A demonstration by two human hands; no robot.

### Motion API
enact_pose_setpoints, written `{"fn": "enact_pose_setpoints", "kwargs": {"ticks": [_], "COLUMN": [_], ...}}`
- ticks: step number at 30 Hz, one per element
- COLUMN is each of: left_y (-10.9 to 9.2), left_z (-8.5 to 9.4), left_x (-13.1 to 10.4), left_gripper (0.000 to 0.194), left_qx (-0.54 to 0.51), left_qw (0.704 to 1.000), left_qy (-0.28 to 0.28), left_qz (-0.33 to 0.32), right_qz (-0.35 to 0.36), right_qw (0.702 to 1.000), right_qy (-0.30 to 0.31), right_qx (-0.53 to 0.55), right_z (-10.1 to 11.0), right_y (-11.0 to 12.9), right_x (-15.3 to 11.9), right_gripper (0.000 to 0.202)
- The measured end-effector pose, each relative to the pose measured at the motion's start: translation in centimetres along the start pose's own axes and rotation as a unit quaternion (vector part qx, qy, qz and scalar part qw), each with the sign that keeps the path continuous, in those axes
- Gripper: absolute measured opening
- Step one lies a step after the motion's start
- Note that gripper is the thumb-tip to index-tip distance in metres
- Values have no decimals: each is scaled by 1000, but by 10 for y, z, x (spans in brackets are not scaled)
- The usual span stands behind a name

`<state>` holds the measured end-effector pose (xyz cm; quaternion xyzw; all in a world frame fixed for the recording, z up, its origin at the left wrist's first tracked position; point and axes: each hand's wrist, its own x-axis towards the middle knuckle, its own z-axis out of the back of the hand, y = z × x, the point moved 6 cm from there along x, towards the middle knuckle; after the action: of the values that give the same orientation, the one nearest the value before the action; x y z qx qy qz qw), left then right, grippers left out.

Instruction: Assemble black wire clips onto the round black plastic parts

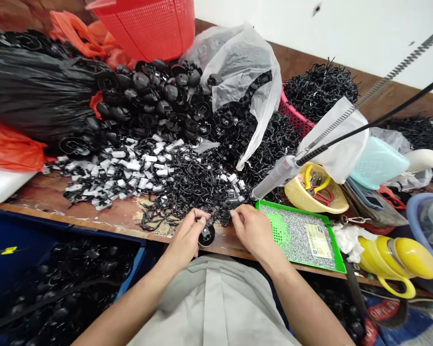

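Observation:
My left hand [188, 236] is closed at the table's front edge, its fingers around a round black plastic part [207, 235] with an open, shiny inside. To the right, a short gap away, my right hand [251, 229] has its thumb and forefinger pinched together by the small black parts. Whatever it pinches is too small to make out. Just beyond both hands spreads a heap of thin black curved parts [198, 180]. A grey electric screwdriver [276, 177] hangs from a coil spring above the right hand. Beside that hand lies a green tray [341, 254] of small metal screws.
White-and-black pieces [120, 173] are heaped at the left, with black domed shells [155, 91] behind them. A yellow basket [332, 205] holds pliers. Further right are a yellow mug [389, 257] and a blue tub [414, 216]. A blue bin [130, 283] sits below the table edge.

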<state>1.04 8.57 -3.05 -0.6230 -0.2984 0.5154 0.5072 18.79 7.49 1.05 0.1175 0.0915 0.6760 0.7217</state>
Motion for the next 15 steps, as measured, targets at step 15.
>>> {"fn": "enact_pose_setpoints", "kwargs": {"ticks": [15], "left_y": [7], "left_z": [7], "left_x": [-1], "left_gripper": [29], "left_qx": [-83], "left_qw": [996], "left_qy": [-30], "left_qz": [13], "right_qz": [143], "right_qw": [970], "right_qy": [55], "right_qx": [187], "right_z": [-14], "right_y": [25], "right_x": [-7], "right_gripper": [23]}}
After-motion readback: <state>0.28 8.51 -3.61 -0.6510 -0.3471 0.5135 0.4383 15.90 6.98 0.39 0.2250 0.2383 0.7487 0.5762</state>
